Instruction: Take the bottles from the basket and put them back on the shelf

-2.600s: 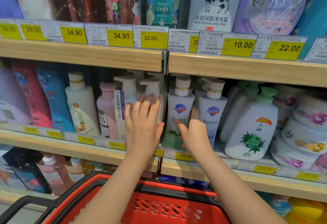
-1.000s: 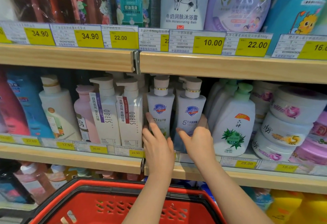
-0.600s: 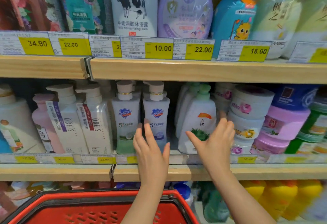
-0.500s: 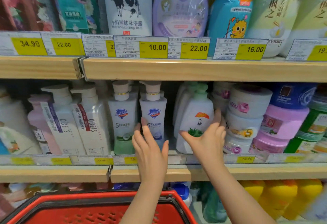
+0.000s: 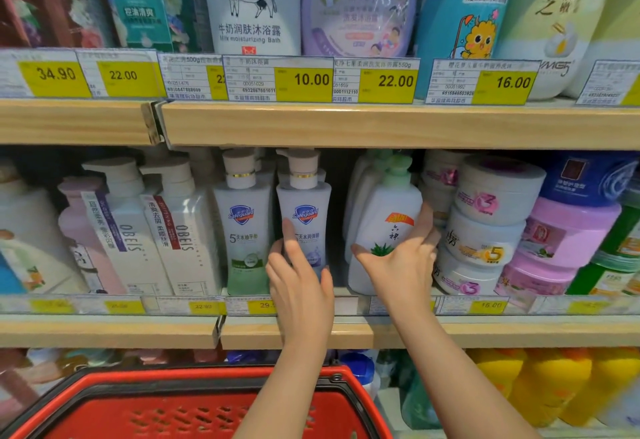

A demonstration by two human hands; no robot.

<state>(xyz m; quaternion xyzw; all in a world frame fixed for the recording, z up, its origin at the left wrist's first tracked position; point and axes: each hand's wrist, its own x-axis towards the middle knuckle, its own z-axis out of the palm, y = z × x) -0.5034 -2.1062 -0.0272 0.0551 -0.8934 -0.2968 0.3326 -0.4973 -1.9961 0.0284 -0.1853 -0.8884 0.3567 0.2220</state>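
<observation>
**Pale bottles, yellow tags, red basket**

The basket (image 5: 194, 404) is red. Price tags (image 5: 304, 80) are yellow with black figures. The shelf (image 5: 381, 125) is light wood. One white bottle (image 5: 249, 2) bears a black-and-white cow; tubs (image 5: 568, 230) are pink.

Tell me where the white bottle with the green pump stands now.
The white bottle with the green pump stands on the middle shelf, right of centre, between the Safeguard bottle and the stacked jars, behind the right hand.

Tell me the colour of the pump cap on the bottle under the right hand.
Pale green, on the white bottle with an aloe picture; the head view shows it.
</observation>
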